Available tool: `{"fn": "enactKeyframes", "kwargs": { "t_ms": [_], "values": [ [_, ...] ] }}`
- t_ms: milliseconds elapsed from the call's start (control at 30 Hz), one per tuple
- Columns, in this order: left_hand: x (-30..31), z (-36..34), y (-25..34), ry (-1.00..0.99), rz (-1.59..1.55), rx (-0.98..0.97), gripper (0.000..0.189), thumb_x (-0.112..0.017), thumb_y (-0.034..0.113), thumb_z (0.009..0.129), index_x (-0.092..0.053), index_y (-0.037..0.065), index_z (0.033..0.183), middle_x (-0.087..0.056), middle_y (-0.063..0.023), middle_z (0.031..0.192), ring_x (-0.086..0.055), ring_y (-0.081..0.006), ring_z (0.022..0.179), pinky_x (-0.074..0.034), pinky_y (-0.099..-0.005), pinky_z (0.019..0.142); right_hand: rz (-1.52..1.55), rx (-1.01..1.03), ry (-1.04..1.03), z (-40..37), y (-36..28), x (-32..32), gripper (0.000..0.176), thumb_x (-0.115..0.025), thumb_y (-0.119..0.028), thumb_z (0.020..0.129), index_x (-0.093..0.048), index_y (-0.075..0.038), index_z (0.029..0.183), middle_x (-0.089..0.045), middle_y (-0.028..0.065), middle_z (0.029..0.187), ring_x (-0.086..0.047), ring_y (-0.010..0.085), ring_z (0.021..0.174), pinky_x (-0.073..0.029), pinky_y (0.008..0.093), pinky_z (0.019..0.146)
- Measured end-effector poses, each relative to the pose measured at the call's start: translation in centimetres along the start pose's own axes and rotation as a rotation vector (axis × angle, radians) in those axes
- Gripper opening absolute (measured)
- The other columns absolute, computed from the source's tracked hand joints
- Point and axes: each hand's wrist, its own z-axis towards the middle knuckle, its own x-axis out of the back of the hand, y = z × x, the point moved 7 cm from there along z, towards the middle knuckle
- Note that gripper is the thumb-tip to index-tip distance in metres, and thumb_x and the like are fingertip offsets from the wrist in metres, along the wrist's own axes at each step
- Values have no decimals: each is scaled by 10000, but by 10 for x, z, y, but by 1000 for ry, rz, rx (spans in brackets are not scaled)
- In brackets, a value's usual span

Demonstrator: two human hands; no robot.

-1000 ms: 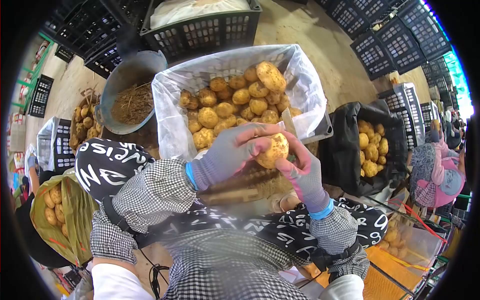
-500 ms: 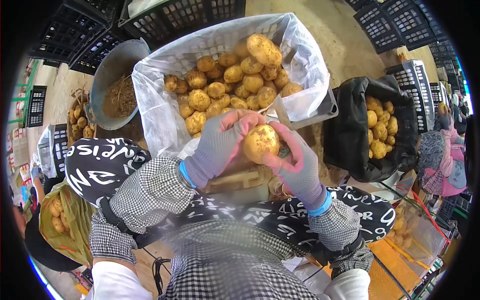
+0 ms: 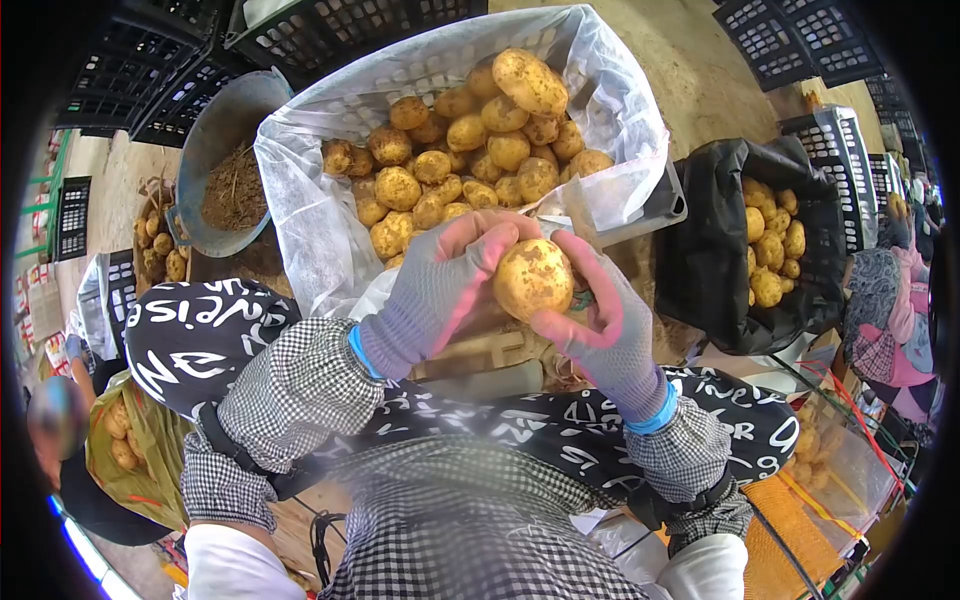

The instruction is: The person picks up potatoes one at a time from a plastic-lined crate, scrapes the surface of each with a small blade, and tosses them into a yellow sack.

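Note:
One round potato (image 3: 534, 281), yellow with brown soil patches, is held up between my two gloved hands. My left hand (image 3: 447, 277), in a grey glove with pink fingers, curls round its left and far side. On the right, my right hand (image 3: 604, 315) grips it with the thumb at the lower edge and the fingers behind. Just beyond my hands, a crate lined with white fabric (image 3: 318, 215) holds a heap of soil-marked potatoes (image 3: 466, 131). Some fingertips are hidden behind the potato.
A tub (image 3: 222, 110) with soil stands at the left of the lined crate. At the right, a black-lined container (image 3: 690, 262) holds potatoes. A yellowish bag (image 3: 140, 480) of potatoes is at lower left. Black crates (image 3: 360, 45) stand at the back; other people are at both sides.
The potato has turned slightly in my hands and shifted a little to the right. My right hand has moved slightly right, and the view has shifted a bit.

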Motion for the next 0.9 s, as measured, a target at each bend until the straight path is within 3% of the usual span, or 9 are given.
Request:
{"fn": "enactKeyframes", "kwargs": {
  "t_ms": [167,267,333,400,533,600,667,733,900],
  "values": [
    [0,0,2,-26,89,-39,403,-579,303,989,-543,-28,1217,-611,-86,1143,-617,-146,1031,-532,-304,916,15,-5,-37,-1,0,-2,805,-798,-340,800,-432,58,1396,-530,173,1330,-513,243,1245,-395,356,1056],
    [-2,0,1,-34,139,-41,441,-608,322,967,-538,-11,1248,-613,-88,1161,-612,-158,1055,-515,-303,933,-207,87,18,1,-15,1,688,-782,-105,759,-485,-27,1374,-599,151,1232,-614,253,1116,-507,340,931],
    [-1,2,7,-39,245,-97,472,-613,352,954,-539,17,1279,-621,-93,1185,-611,-188,1082,-484,-317,973,414,-256,59,0,-4,1,646,-759,-64,785,-478,-3,1364,-593,152,1231,-620,249,1099,-517,346,933],
    [27,16,53,104,317,-303,526,-613,359,944,-495,19,1327,-606,-121,1232,-597,-218,1143,-471,-342,1005,474,-214,139,0,11,6,559,-708,20,828,-470,55,1333,-585,149,1216,-621,232,1075,-535,347,924],
    [123,43,158,441,734,-598,485,-628,310,929,-529,11,1297,-613,-112,1237,-606,-193,1124,-509,-352,938,638,-297,297,3,10,37,487,-610,-269,949,-490,40,1306,-624,107,1125,-634,170,980,-550,282,785],
    [141,64,135,449,1059,-203,324,-620,251,910,-613,4,1119,-650,-113,989,-628,-180,886,-511,-302,787,623,-300,336,6,9,49,462,-548,-334,972,-508,8,1281,-632,76,1075,-632,156,909,-538,285,747],
    [179,92,78,143,1869,-376,317,-616,204,861,-615,24,1122,-649,-192,1030,-650,-275,899,-524,-383,799,682,-290,381,5,11,60,472,-546,-344,968,-503,-1,1290,-631,72,1081,-631,159,915,-536,297,760],
    [213,95,19,158,2054,167,286,-611,172,831,-624,65,1096,-632,-223,1026,-646,-342,896,-520,-442,825,686,-254,454,-1,7,73,479,-545,-348,963,-491,-18,1306,-624,78,1095,-630,172,913,-526,299,755],
    [235,101,-33,78,2419,-205,203,-545,116,892,-621,93,1079,-638,-147,961,-657,-313,844,-533,-447,646,486,-53,762,-81,-56,123,481,-511,-257,982,-412,15,1366,-569,135,1195,-613,215,1017,-539,336,834]
  ]
}}
